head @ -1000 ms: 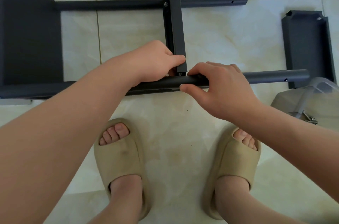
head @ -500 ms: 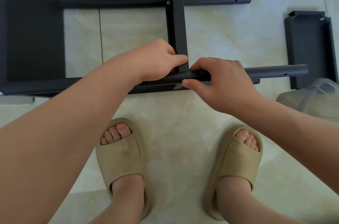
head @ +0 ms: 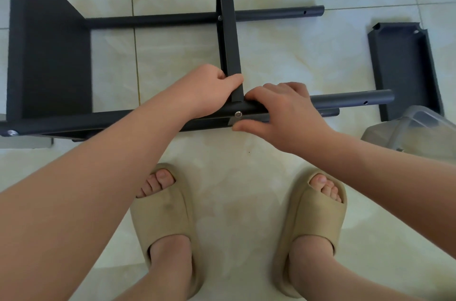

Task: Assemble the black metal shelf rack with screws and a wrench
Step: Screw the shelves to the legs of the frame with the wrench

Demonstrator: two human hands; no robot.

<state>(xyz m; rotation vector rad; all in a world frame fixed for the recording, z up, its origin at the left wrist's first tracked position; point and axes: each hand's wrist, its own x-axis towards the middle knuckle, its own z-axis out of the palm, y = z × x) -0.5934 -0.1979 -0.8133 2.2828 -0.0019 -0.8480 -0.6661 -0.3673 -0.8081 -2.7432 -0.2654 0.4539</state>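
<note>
The black metal rack frame [head: 49, 59] lies on its side on the tiled floor. A thin shelf panel [head: 229, 36] stands between the tubes. My left hand [head: 209, 88] grips the near end of that panel where it meets the near tube [head: 350, 98]. My right hand [head: 283, 110] curls over the near tube just right of the joint, thumb below the tube. A silver screw head [head: 238, 114] shows in the tube between my hands. Another screw [head: 11, 132] sits at the frame's left corner.
A loose black shelf tray [head: 404, 66] lies at the right. A clear plastic box [head: 419, 133] sits below it. My feet in beige slippers [head: 162, 216] stand close in front of the frame. A grey object [head: 24, 144] pokes out under the frame's left end.
The view has tilted up, showing more of the frame. My right thumb has dropped lower, uncovering the silver screw head in the near tube. My left hand keeps its grip.
</note>
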